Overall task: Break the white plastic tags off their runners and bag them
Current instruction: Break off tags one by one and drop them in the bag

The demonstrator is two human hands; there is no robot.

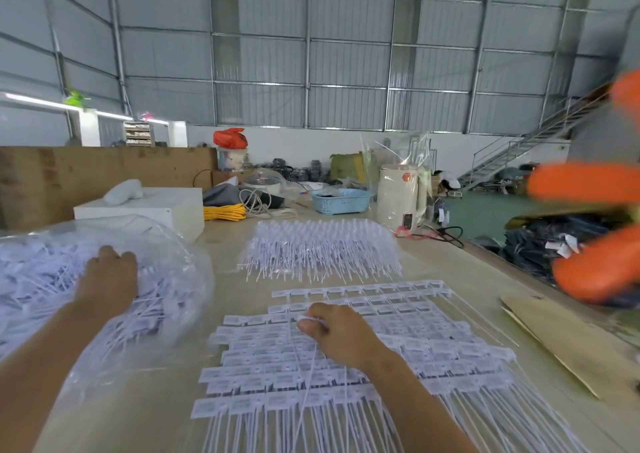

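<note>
Sheets of white plastic tags on runners (381, 359) lie overlapped on the table in front of me, tails pointing toward me. My right hand (337, 334) rests on them and pinches a single tag between thumb and fingers. A clear plastic bag (180, 289) full of loose white tags sits at the left. My left hand (109, 272) is inside the bag's mouth, palm down on the loose tags; its fingertips are hidden among them. A second heap of tag sheets (322, 248) lies farther back.
A white box (166, 210), yellow cable (225, 211), blue basket (341, 201) and white kettle (400, 199) stand at the back of the table. Flat cardboard (568, 345) lies at the right edge. Blurred orange-gloved fingers (595, 230) of another person intrude at the right.
</note>
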